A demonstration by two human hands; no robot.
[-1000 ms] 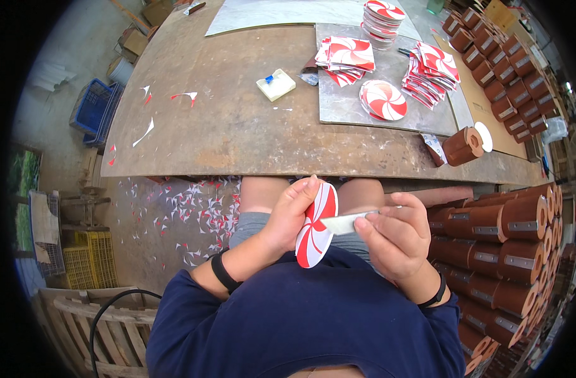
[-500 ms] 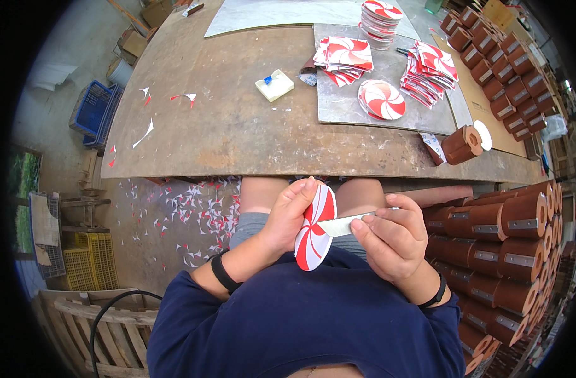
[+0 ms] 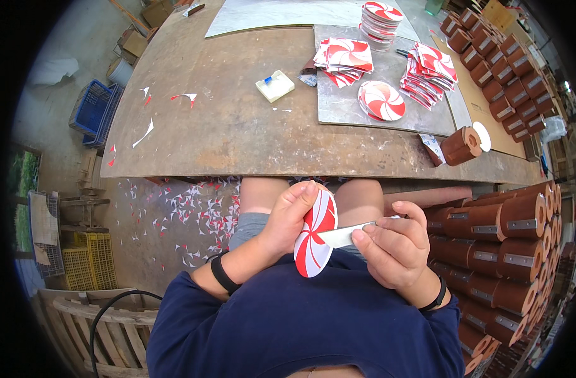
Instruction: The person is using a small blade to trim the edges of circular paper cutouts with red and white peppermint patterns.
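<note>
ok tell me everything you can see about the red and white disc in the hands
The disc is a thin round piece, paper or card by its look, printed with a red and white pinwheel swirl. It stands on edge, tilted, over the person's lap, below the table edge. The left hand grips its upper rim and far side. The right hand holds a grey blade whose tip meets the disc near its middle edge.

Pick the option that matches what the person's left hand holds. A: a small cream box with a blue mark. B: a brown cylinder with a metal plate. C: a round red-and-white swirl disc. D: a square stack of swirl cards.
C: the left hand has its grip on the round red-and-white swirl disc above the lap, while the right hand presses a thin metal blade against the disc's edge.
</note>
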